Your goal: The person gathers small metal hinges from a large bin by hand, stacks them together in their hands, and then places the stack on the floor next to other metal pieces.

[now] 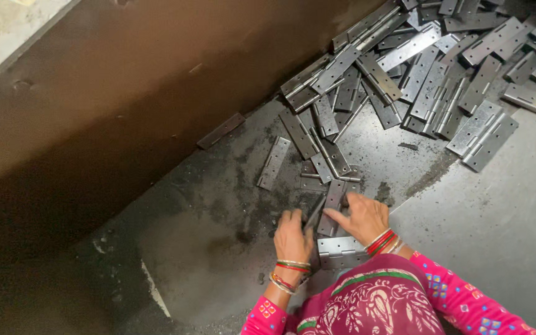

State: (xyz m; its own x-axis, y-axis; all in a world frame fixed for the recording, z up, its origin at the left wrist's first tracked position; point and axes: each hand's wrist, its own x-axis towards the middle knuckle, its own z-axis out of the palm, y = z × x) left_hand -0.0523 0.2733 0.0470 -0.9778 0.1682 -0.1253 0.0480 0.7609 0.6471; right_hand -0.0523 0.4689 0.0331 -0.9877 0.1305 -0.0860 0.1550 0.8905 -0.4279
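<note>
Dark steel floor (479, 223), brown wall (125, 93) at left. Hinge pile (417, 68) upper right, grey, drilled. Held hinge (332, 208) near pile's lower edge: long axis up-down, top tilted slightly right, dull grey. Right hand (362, 218) fingers pinching it. Left hand (293, 239) curled around thin dark piece (314, 214), possibly hinge leaf.

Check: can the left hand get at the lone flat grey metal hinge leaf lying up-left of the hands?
Probably yes. The lone flat grey metal hinge leaf lies alone on bare dark floor, nothing between it and the left hand, though that hand already grips a thin dark metal piece.
</note>
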